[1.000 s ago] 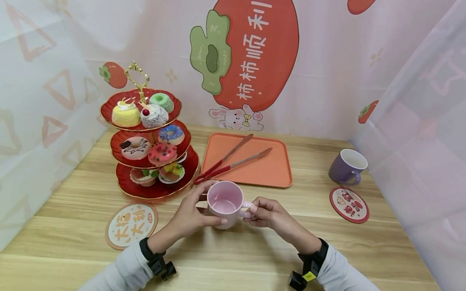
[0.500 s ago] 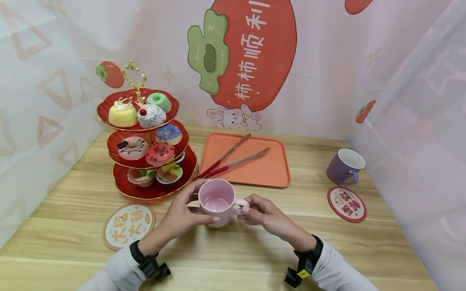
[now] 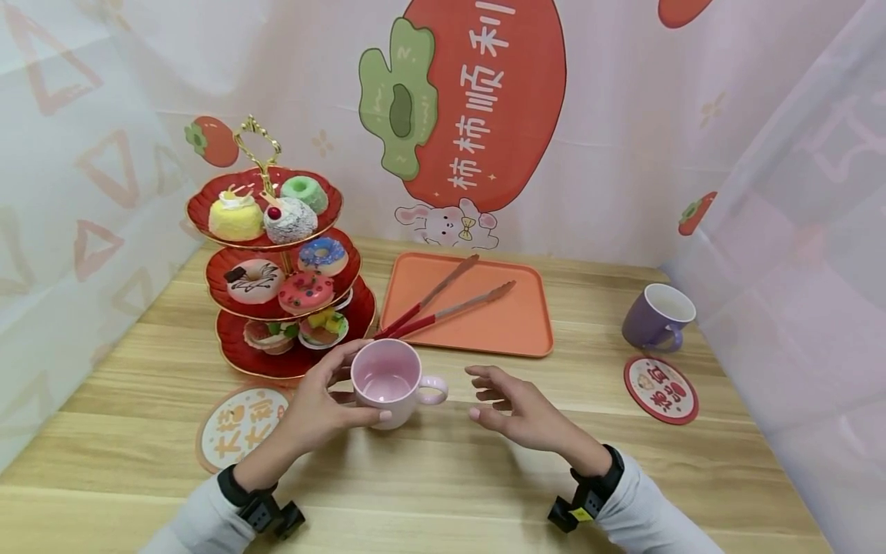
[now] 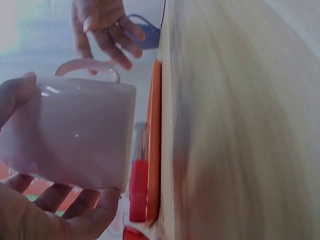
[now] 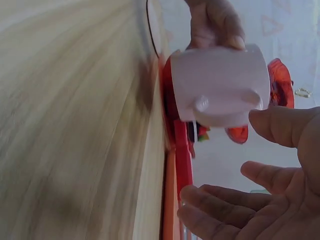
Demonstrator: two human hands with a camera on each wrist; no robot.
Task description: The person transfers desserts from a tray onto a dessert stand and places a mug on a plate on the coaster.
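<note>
My left hand (image 3: 321, 404) grips a pink mug (image 3: 388, 377) round its body, thumb on the near side and fingers behind. In the left wrist view the mug (image 4: 75, 132) shows a gap between its base and the table, so it is held just above the wood. Its handle (image 3: 434, 390) points right, toward my right hand (image 3: 515, 408). That hand is apart from the handle, fingers loosely extended with nothing in them. In the right wrist view, the thumb (image 5: 280, 125) overlaps the mug's edge. Left of my left hand lies a round orange-rimmed coaster (image 3: 242, 427), partly covered by the wrist.
A three-tier red stand (image 3: 228, 346) with several pastries rises at the left. Behind the mug, red-handled tongs (image 3: 443, 308) lie across an orange tray (image 3: 512, 331). To the right are a purple mug (image 3: 654, 319) and a red-rimmed coaster (image 3: 661, 390).
The pink mug has moved left in my left hand. My right hand has let go of the handle, opened its fingers and drawn apart from it.
</note>
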